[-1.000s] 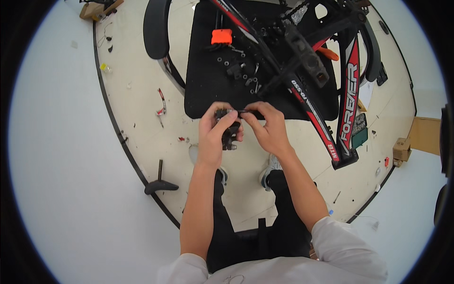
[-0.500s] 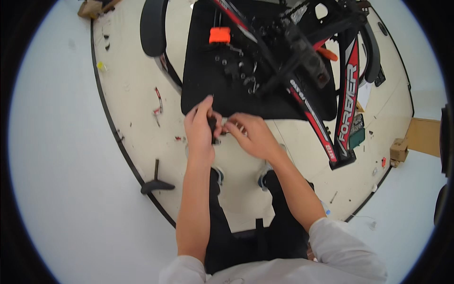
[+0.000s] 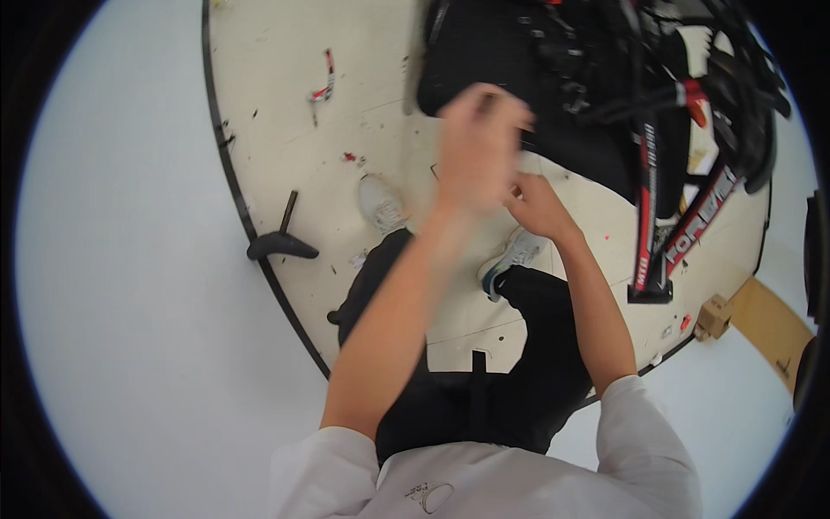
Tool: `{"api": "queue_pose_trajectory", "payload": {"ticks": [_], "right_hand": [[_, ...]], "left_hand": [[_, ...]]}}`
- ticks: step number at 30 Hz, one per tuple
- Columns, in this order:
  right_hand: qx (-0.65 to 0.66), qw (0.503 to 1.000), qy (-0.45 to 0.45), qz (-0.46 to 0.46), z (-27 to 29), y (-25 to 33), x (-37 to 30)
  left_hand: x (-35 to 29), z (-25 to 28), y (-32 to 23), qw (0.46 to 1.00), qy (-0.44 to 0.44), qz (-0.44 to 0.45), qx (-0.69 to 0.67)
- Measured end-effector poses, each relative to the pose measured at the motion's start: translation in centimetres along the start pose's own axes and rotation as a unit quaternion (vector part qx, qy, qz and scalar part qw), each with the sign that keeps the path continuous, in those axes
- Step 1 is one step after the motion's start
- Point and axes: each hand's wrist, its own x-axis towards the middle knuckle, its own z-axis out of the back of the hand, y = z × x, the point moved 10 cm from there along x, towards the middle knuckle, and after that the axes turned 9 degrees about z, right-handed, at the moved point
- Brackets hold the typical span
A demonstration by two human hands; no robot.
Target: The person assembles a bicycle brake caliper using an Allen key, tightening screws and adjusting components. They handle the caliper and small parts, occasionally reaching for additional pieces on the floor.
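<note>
My left hand is smeared by motion. Its fingers are curled round a small dark thing I cannot make out, close to the near edge of a black chair seat. Just below and to the right, my right hand has its fingers bent together. Whatever they pinch is hidden or too small to name. On the seat lie small metal parts, blurred, beside a black, red and white bicycle frame that overhangs the seat at the right.
A bicycle saddle with its post lies on the floor at the left. Farther up is a red and white curved piece, with small red bits nearer. At the right stand a cardboard box and a cardboard sheet.
The view has swung, so chair and frame appear farther right and higher. My left hand has moved up and away from my right, now over the seat's near edge. My feet are farther apart.
</note>
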Motion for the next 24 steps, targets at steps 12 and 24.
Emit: {"api": "queue_pose_trajectory", "payload": {"ticks": [12,24], "right_hand": [[-0.174,0.97,-0.063,-0.16,-24.4,-20.7,10.4],[-0.161,0.963,-0.03,-0.212,-25.2,-20.2,11.2]], "left_hand": [[-5.0,-3.2,-1.8,0.994,-0.025,-0.065,0.089],[-3.2,2.7,-1.8,0.99,-0.008,0.04,0.132]]}}
